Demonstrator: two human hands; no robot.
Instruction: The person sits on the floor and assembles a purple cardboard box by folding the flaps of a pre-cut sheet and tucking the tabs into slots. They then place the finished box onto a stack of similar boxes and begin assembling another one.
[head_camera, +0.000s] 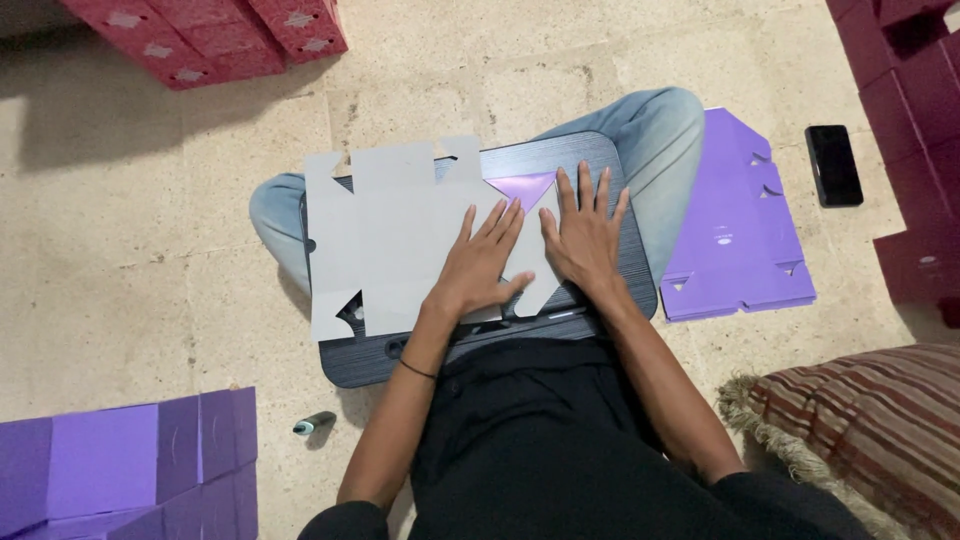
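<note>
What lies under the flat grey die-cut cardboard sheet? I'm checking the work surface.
The flat grey die-cut cardboard sheet lies on a dark rectangular lap board resting on crossed legs in blue jeans. Both hands, left and right, press it flat. The board's middle is covered.

Flat grey die-cut cardboard blank (400, 235), purple flap folded, on lap desk (620, 180).

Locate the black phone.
In the head view the black phone lies flat on the floor at upper right, between the stack of flat purple cardboard sheets and the dark red boxes.
</note>
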